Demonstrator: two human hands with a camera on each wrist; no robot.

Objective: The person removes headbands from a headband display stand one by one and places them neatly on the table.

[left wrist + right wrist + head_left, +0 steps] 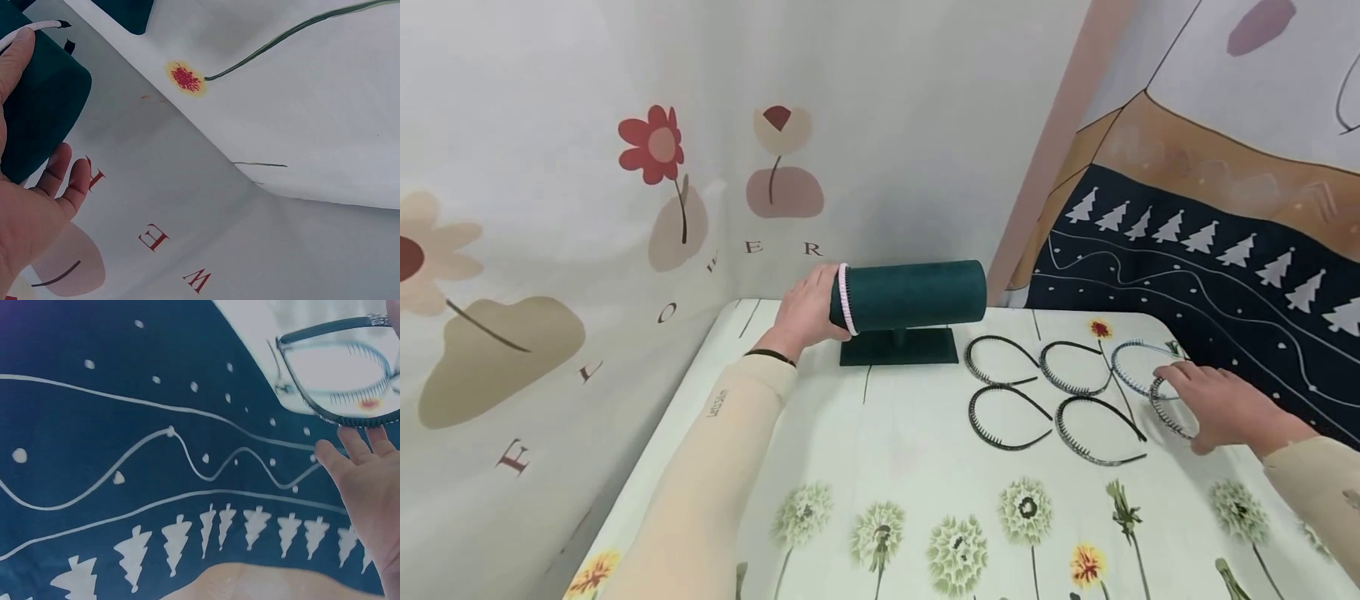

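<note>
My left hand (pixel 808 307) curls round the left end of a dark green velvet cylinder stand (pixel 917 296). A pale pink toothed headband (pixel 846 300) circles that end. In the left wrist view my thumb presses this headband near its black tip, and two fingers extend off the cylinder below. Over at the right table edge, my right hand (pixel 1221 406) grips a dark, glittery toothed headband (pixel 1167 412). Its fingertips lie along the toothed arc of that headband (pixel 369 420) in the right wrist view; the thumb is mostly out of frame. A light blue headband (pixel 1117 367) lies just beyond it.
Several dark toothed headbands, among them a front one (pixel 1011 447) and one beside it (pixel 1097 460), lie in two rows right of the stand's base (pixel 898 354). A flower-print cloth (pixel 917 450) covers the table. Printed curtains (pixel 887 125) hang behind and at the right.
</note>
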